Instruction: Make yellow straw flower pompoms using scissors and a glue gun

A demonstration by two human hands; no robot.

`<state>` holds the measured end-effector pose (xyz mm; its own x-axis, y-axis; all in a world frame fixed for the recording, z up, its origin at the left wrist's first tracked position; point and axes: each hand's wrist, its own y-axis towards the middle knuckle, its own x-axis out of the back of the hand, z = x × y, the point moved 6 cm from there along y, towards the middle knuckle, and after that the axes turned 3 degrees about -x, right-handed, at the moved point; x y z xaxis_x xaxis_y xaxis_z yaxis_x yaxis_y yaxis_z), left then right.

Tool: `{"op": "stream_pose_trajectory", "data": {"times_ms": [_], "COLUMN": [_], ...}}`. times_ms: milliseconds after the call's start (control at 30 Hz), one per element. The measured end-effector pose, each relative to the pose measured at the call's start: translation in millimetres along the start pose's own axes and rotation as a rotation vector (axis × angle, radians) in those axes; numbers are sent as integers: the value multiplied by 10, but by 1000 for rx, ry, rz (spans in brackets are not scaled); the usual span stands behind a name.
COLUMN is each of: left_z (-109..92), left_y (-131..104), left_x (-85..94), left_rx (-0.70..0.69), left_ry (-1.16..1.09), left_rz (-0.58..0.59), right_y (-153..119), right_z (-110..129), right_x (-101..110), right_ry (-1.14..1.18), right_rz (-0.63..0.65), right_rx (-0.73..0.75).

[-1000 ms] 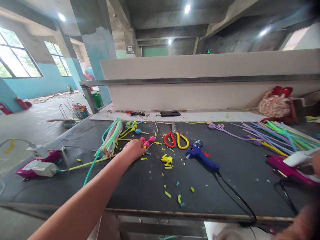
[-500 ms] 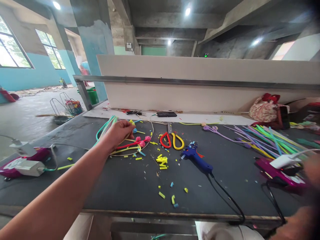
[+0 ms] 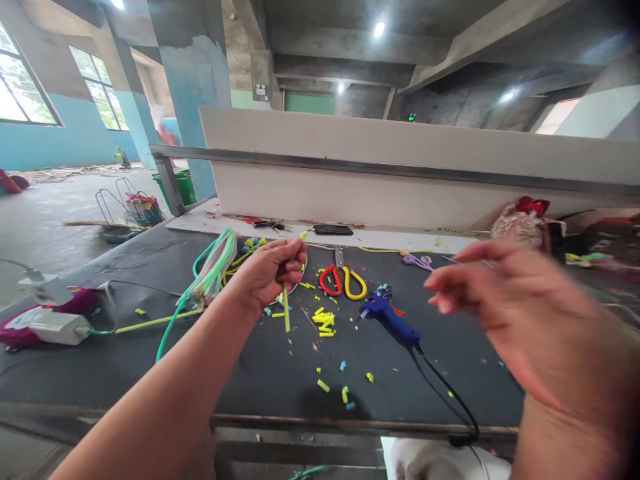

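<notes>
My left hand (image 3: 280,267) is closed around a short yellow-green stem (image 3: 287,308), whose small yellow tip shows above the fingers and whose lower end hangs below. My right hand (image 3: 480,287), blurred by motion, is raised at the right; thumb and fingertips come near each other, and what lies between them cannot be made out. Between the hands, red-and-yellow-handled scissors (image 3: 343,282) and a blue glue gun (image 3: 393,321) lie on the dark table (image 3: 250,387). Cut yellow pieces (image 3: 325,320) are heaped before the scissors.
A bundle of green and pink stems (image 3: 217,263) lies left, beside a purple power strip with white plugs (image 3: 57,323). A black phone (image 3: 333,230) lies at the back, purple stems (image 3: 419,262) to its right. A cord runs from the glue gun to the front edge.
My left hand has lifted and moved right from the coloured flowers, now with the yellow-green stem in it. My right hand has come in from the right edge and risen over the table.
</notes>
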<state>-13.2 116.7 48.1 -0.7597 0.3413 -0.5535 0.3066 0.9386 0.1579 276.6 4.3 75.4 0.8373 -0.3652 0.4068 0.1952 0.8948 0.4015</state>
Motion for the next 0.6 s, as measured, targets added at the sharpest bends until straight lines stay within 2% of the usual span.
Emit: {"op": "stream_pose_trajectory", "data": {"times_ms": [33,67,133,167,267,367,500,600], "left_z": [106,204,360,419,518,528,510,525], "left_y": [11,22,39,43,35,2,-40,-47], "left_x": [1,18,70,101,172,176,157,174], "left_rx": [27,48,72,80,101,115,132,147], "left_ry": [-9,-16,-36,-59,-117,-132,-118,-113], "left_rz": [17,25,40,43,49,77,102,78], "right_y": [141,249,351,368,364,365,413,435], "right_z": [63,30,-258,-418,-826,-988,-907,-679], "right_x": [-209,-378,-606,-677,-768,-804,-803,-711], "right_ry": [-149,-366,-780,-840,-940,-977,-965,-945], "right_rz": [54,93,197,222,218,205,176,39], "right_rx": [-36,-102,-279,-315,-374,-399,-378,-315]}}
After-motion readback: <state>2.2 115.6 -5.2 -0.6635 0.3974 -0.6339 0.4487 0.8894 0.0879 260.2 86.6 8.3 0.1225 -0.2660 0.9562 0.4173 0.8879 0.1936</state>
